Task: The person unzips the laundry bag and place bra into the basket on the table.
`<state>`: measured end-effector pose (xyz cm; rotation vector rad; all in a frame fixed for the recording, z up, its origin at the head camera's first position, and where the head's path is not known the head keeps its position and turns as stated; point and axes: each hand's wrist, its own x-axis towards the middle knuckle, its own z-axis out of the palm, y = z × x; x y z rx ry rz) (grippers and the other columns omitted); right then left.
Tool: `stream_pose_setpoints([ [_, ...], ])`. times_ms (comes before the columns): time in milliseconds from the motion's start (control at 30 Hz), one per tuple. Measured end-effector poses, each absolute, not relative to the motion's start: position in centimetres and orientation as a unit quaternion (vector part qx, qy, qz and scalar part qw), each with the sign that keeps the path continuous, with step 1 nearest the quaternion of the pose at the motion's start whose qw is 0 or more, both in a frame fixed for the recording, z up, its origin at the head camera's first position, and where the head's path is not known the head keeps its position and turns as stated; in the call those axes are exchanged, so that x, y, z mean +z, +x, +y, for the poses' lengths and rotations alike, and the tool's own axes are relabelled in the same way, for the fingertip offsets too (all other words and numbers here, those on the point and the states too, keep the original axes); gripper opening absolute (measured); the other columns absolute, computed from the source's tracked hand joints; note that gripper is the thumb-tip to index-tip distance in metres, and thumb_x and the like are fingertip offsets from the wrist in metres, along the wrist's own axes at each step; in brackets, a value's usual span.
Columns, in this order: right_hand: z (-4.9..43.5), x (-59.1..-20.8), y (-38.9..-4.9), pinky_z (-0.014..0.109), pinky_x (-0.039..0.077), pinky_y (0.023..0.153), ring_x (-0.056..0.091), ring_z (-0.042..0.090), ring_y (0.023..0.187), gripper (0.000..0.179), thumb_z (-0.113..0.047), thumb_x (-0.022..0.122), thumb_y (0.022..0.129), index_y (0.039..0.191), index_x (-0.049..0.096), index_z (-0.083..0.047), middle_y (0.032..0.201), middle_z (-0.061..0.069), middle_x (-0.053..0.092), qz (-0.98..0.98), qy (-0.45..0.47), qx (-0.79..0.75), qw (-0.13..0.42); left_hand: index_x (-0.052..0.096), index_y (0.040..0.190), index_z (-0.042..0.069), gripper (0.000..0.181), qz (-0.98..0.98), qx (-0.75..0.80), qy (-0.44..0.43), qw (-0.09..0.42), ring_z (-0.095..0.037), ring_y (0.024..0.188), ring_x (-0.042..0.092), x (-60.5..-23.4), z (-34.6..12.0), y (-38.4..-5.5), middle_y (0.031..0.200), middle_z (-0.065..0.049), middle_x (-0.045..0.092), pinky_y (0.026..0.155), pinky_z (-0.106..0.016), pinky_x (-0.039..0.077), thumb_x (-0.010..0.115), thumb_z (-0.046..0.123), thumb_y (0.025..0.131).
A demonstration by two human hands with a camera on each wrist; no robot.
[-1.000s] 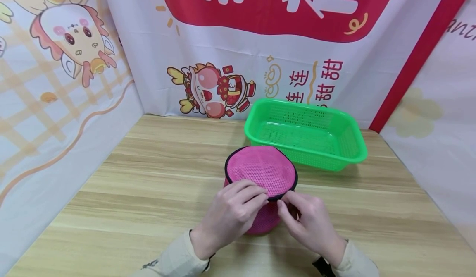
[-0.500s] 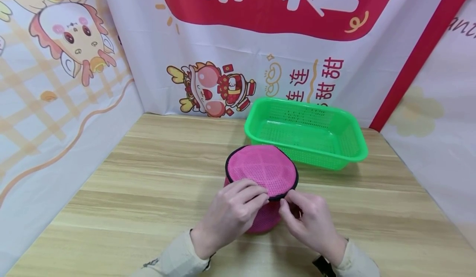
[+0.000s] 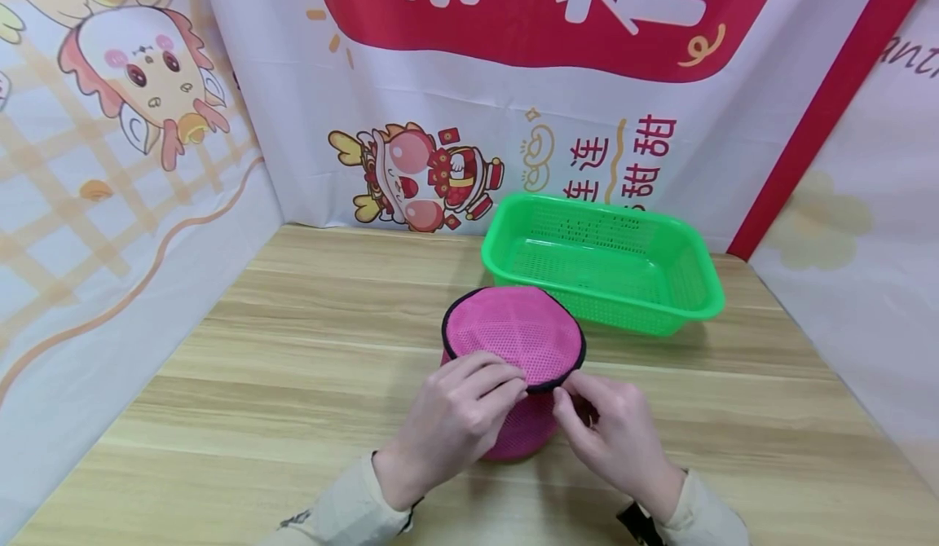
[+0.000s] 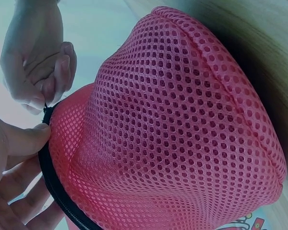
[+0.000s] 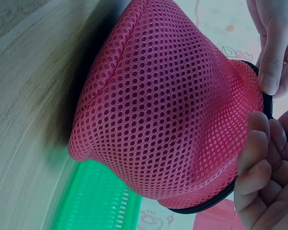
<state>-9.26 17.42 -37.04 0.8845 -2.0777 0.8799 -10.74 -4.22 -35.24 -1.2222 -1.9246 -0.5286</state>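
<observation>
A pink mesh laundry bag (image 3: 517, 330) stands on the table between my hands, its round top edged by a black zipper (image 4: 57, 191). My left hand (image 3: 458, 420) pinches the near part of this edge, thumb on the side and fingers over the top. Just to the right, my right hand (image 3: 619, 428) pinches at the zipper with thumb and forefinger. In the left wrist view a small dark tip, apparently the zipper pull (image 4: 45, 104), shows at those fingertips. The mesh side wall (image 5: 153, 100) sags in folds. Whatever the bag contains cannot be made out.
Behind the bag, to the right, stands a green plastic basket (image 3: 700, 289) with perforated walls. The wood-grain table (image 3: 293, 350) meets a printed cloth backdrop (image 3: 293, 147) at the back and more cloth on both sides.
My right fingertips have shifted slightly right and away along the bag's edge. The left hand keeps its hold, and the bag has barely moved.
</observation>
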Motion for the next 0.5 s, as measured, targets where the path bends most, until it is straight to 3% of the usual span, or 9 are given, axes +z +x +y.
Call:
stream_pose_setpoints([
  [200,17.22,-36.96,-9.13,0.009,0.032,0.047,0.041,0.003,0.05,0.016,-0.004,0.06,0.083,0.077,0.058,-0.018,0.063,-0.011,0.046,-0.807,0.348,0.342,0.333,0.076,0.097,0.006,0.012,-0.758,-0.216,-0.48,0.384,-0.016,0.093,0.062,-35.17,-4.24,-10.73,0.097,-0.002,0.07,0.087,-0.025,0.051,0.07,0.005,0.086],
  [500,16.6,-37.08,-9.09,0.007,0.032,0.048,0.041,0.001,0.052,0.013,-0.01,0.056,0.091,0.079,0.058,-0.016,0.067,-0.014,0.045,-0.783,0.389,0.334,0.353,0.075,0.105,0.009,0.02,-0.752,-0.211,-0.501,0.373,-0.017,0.099,0.06,-35.19,-4.08,-10.81,0.105,-0.001,0.069,0.092,-0.025,0.048,0.073,0.008,0.084],
])
